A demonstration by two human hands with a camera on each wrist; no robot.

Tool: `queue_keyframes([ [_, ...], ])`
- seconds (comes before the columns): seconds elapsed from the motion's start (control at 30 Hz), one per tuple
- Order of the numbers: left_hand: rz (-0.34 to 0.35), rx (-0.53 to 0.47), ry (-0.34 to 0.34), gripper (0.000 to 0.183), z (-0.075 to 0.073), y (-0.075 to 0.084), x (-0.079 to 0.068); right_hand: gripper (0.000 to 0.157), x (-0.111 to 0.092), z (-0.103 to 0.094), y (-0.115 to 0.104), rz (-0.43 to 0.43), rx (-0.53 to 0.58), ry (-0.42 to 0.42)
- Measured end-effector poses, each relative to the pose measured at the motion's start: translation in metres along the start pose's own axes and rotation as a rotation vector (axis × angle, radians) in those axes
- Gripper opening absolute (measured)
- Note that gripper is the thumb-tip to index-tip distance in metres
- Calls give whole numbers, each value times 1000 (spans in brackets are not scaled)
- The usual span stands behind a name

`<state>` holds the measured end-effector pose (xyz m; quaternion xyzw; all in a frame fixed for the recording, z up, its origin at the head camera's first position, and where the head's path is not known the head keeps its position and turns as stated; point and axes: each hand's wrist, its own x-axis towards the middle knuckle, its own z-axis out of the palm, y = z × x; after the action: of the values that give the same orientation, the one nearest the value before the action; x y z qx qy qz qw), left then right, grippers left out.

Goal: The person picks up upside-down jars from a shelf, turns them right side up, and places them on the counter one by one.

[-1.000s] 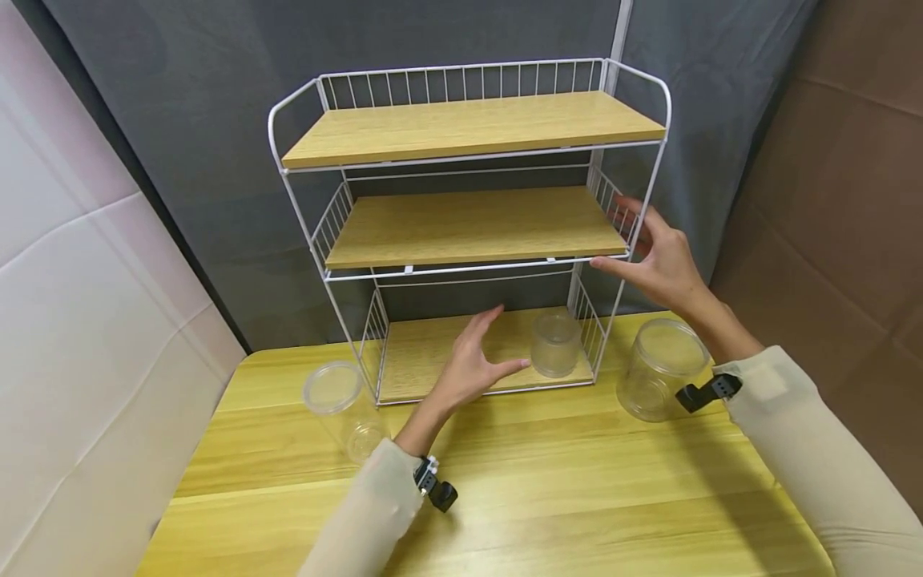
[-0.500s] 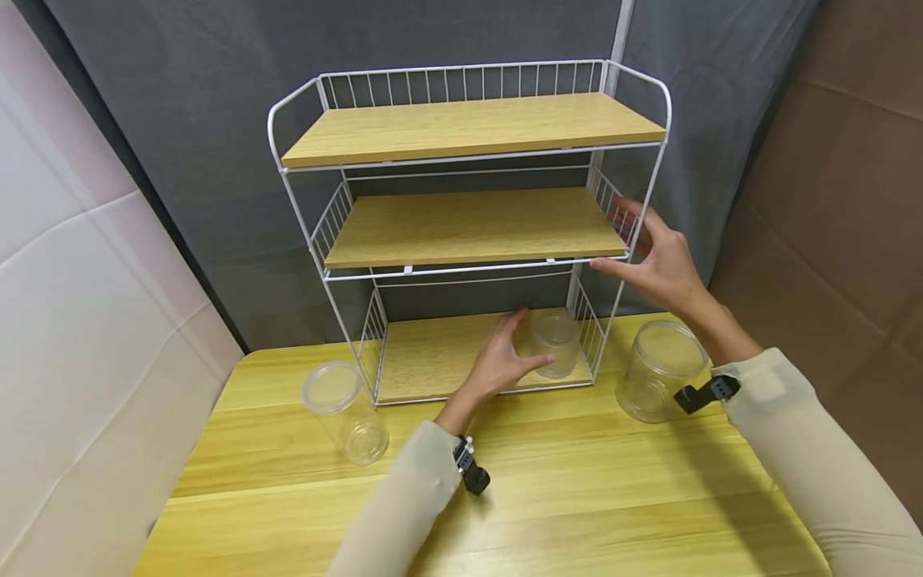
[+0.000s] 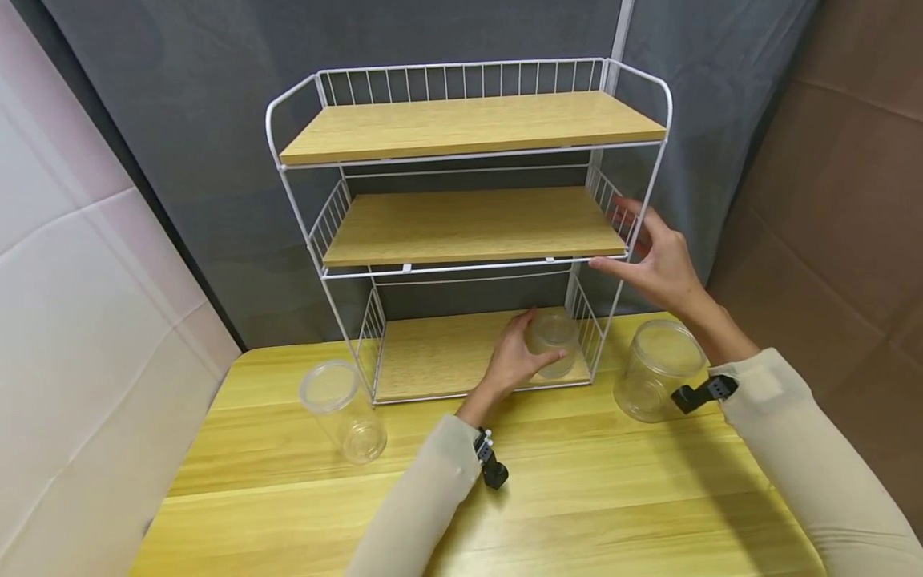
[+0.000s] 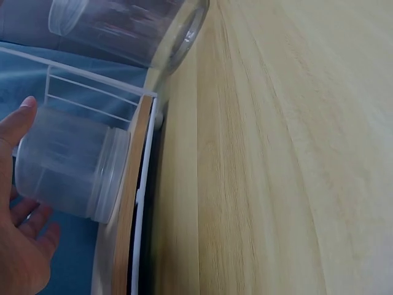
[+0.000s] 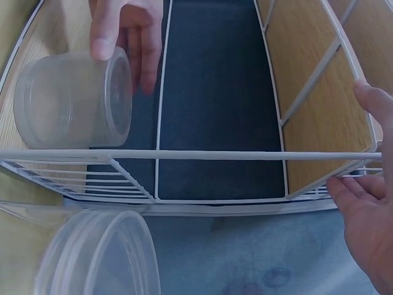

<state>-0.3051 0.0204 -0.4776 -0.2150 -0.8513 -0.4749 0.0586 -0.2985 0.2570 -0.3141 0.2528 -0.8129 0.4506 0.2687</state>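
Observation:
On the right of the bottom shelf of a white wire rack [image 3: 472,271], a clear plastic jar [image 3: 558,335] stands with its ridged rim downward. My left hand [image 3: 513,357] is spread around that jar, thumb in front and fingers behind; firm contact cannot be told. In the left wrist view, the thumb [image 4: 21,120] lies by the jar's upper end, with the fingers on the opposite side. My right hand [image 3: 659,260] holds the rack's right side at the middle shelf. In the right wrist view its thumb [image 5: 373,101] lies on the wire frame, fingers at the side rails.
A larger clear jar [image 3: 652,373] stands right of the rack, under the right forearm. A tall clear jar [image 3: 346,409] stands at the left on the wooden table [image 3: 288,513]. Grey cloth [image 3: 180,160] hangs behind the rack.
My left hand has moved right and come around the jar on the bottom shelf. The right hand stays on the rack, and the jars have not moved.

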Motion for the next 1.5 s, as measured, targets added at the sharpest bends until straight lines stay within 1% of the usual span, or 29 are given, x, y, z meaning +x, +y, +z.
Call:
queue_keyframes([
  [0.27, -4, -25, 21, 96, 12, -1, 6, 88, 0, 1, 1, -4, 4, 2],
  [0.5, 12, 0, 46, 93, 17, -2, 8, 89, 0, 2, 0, -2, -6, 10],
  [0.63, 14, 7, 55, 91, 13, -2, 6, 90, 1, 3, -2, 0, -10, 12],
  [0.87, -10, 17, 83, 90, 4, -2, 0, 93, 0, 4, -2, -3, -34, 7],
  [0.97, -13, 13, 85, 89, 0, -1, -2, 92, -1, 4, -2, 6, -33, 6],
  [1.1, -14, -9, 88, 88, -6, 1, -5, 91, -1, 2, -3, 31, -33, -4],
  [1.23, -10, -43, 92, 88, -14, 4, -8, 95, -3, 2, -5, 58, -52, -7],
  [1.4, -5, -102, 82, 89, -25, 7, -15, 98, -10, -1, -10, 80, -69, -16],
  [1.5, -1, -122, 82, 89, -31, 10, -20, 98, -15, -3, -14, 75, -79, -18],
])
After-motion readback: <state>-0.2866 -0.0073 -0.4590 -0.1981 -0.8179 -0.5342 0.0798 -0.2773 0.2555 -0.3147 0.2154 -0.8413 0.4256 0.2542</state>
